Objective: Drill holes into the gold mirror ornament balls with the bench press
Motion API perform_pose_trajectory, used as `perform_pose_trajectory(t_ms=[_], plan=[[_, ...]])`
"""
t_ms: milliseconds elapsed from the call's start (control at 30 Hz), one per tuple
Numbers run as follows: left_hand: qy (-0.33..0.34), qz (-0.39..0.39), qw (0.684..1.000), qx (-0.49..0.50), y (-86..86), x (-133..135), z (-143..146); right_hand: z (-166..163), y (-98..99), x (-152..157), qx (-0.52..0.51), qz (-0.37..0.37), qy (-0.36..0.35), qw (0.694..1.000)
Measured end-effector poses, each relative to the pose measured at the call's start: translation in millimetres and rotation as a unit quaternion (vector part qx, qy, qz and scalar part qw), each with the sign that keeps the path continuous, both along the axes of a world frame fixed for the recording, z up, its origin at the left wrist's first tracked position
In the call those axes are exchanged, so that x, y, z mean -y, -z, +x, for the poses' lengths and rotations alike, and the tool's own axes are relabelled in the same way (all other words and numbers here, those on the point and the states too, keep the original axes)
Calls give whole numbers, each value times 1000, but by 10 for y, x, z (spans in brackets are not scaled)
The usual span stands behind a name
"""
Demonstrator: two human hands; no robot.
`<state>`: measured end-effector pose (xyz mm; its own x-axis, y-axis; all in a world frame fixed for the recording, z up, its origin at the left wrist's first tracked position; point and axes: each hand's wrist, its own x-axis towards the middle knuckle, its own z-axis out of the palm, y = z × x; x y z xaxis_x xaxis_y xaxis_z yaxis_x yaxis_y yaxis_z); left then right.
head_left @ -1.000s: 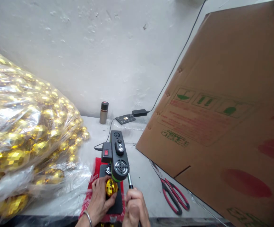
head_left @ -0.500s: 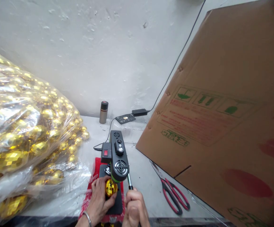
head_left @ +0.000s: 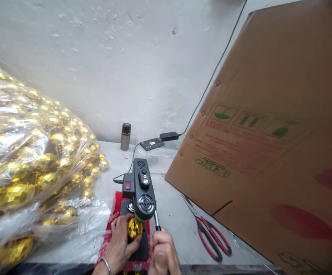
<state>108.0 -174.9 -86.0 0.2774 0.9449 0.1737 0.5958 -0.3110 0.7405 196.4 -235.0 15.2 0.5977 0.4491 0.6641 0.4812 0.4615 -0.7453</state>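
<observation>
A small black bench machine (head_left: 143, 187) with round vents and a red switch (head_left: 127, 186) stands on a red cloth or plastic sheet (head_left: 117, 199). Under its front end, a shiny gold faceted ball (head_left: 134, 228) sits between the thumb and fingers of my left hand (head_left: 120, 236), just over the black base plate (head_left: 141, 253). My right hand (head_left: 165, 250) is wrapped round the black grip of the machine's metal lever (head_left: 157, 220), on the right side. The ball's underside is hidden.
On the left lies a big clear plastic bag (head_left: 48, 160) of gold balls. Red-and-black scissors (head_left: 211, 236) rest beside a large cardboard box (head_left: 257, 126) on the right. Behind are a dark-capped bottle (head_left: 125, 136), a flat black card-like object (head_left: 152, 143) and a power adapter (head_left: 169, 136) with its cable.
Almost nothing differs. Both hands keep their holds on the ball and the lever, and the view has shifted very slightly.
</observation>
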Motion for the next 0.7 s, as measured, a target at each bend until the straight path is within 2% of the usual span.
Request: perform_pose_trajectory(t_ms=[700], plan=[[-8,8,1000,0,-37,-3,-7,-30,-29,-28,-1,4,19,1000]])
